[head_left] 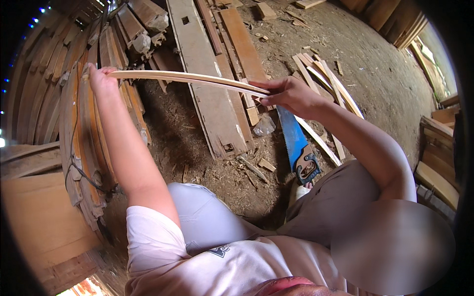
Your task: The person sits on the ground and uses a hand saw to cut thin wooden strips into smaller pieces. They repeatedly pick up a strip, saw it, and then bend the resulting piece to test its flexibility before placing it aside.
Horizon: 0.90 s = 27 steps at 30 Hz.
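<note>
A long, thin, pale wooden strip (187, 77) stretches between my hands above the ground, with a dark line along its right part; I cannot tell whether that is a groove or a gap between two pieces. My left hand (103, 81) is closed round its left end, arm held far out. Toward the other end, my right hand (295, 97) pinches the strip between thumb and fingers. Below my right hand stands a handsaw (292, 135) with a blue blade and a wood-and-black handle; the hand covers the blade's upper end.
Wide boards (210, 111) lie on the dirt floor ahead. Stacked timber (89, 123) fills the left side. Loose cut strips (323, 79) lie beyond the saw, with a crumpled clear plastic bag (264, 125) beside the boards. More planks (437, 172) are piled at the far right.
</note>
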### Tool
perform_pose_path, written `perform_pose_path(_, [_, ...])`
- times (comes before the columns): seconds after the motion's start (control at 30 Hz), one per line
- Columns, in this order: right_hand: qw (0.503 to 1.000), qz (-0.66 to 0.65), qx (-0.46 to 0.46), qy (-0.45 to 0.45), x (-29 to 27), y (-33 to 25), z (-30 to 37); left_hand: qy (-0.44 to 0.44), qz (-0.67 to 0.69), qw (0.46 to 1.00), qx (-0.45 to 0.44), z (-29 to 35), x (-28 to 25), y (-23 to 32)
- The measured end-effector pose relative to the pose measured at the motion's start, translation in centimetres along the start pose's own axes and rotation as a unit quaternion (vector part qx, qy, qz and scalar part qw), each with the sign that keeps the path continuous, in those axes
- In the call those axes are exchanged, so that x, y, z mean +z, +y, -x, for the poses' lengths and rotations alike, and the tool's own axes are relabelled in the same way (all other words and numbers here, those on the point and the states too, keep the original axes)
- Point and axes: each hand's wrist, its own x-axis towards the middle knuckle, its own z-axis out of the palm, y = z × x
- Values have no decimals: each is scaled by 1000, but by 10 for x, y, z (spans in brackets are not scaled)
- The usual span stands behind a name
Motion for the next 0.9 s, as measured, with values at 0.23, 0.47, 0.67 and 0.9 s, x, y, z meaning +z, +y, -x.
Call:
perform_pose_path(0.23, [982,158,-92,45,19,-10,-9,30,5,999,17,-21,-23,18])
perform_pose_path(0.47, [956,248,-116,107,23,-20,-8,34,37,999,-1,-17,-26,20])
perform_pose_path(0.67, [963,233,-100,94,30,-33,-2,40,24,999,9,-11,-26,22])
perform_pose_path(0.9, [953,247,-144,101,32,-32,0,33,18,999,27,-45,-37,25])
